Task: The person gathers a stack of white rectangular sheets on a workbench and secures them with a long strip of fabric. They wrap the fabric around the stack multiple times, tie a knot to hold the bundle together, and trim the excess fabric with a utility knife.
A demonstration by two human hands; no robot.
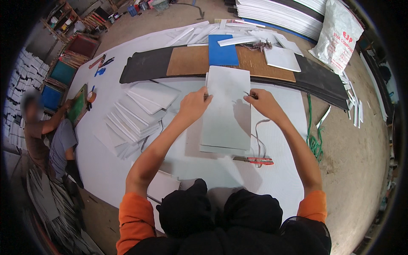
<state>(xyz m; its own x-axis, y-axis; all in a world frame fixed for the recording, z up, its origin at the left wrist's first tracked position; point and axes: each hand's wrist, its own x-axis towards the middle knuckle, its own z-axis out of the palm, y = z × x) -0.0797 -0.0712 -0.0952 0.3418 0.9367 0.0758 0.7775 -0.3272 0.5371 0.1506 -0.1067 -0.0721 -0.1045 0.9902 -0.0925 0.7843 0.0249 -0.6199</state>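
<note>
A stack of white rectangular foam sheets lies lengthwise in front of me, its lower layers peeking out at the near and left edges. My left hand is closed at the stack's left edge, pinching a dark bit of strip. At the right edge my right hand pinches a thin grey strip, whose loose tail trails down onto the white surface. Whether the strip runs beneath the stack is hidden. Close to the stack's near right corner rests a red utility knife with its blade out.
Fanned white sheets lie left of the stack. Beyond it stretch long black boards with brown and blue pieces and white offcuts. Green twine lies at right, near a white sack. At far left another person holds a green-screened frame.
</note>
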